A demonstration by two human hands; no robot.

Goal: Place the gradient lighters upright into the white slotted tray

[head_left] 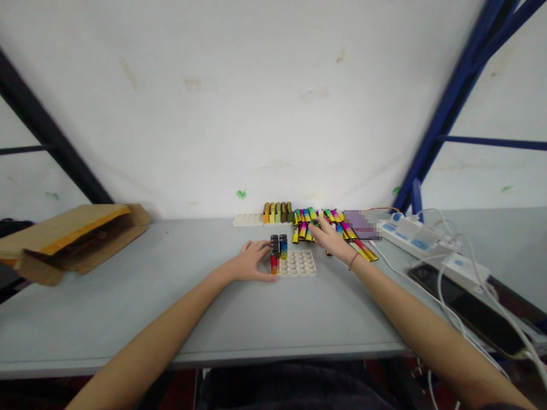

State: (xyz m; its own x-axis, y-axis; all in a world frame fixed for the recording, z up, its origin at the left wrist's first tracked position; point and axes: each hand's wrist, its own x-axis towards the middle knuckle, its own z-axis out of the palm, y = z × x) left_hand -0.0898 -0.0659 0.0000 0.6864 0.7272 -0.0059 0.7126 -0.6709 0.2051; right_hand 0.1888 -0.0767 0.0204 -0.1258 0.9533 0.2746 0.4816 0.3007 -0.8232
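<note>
A white tray with round holes (301, 263) lies on the grey table, with a few rainbow-coloured lighters (278, 250) standing upright at its left end. My left hand (252, 261) rests flat on the table against the tray's left side, fingers spread beside the standing lighters. My right hand (331, 238) reaches over a heap of loose rainbow lighters (314, 225) behind the tray, fingers curled down onto them; what they grip is hidden. A second white tray (249, 220) at the back carries a row of yellow and green lighters (277, 212).
An open cardboard box (72, 239) lies on its side at the left. A white power strip (412, 234) with cables and a dark phone (468, 307) sit at the right. Blue shelf posts (431, 142) rise at the right; a white wall stands behind.
</note>
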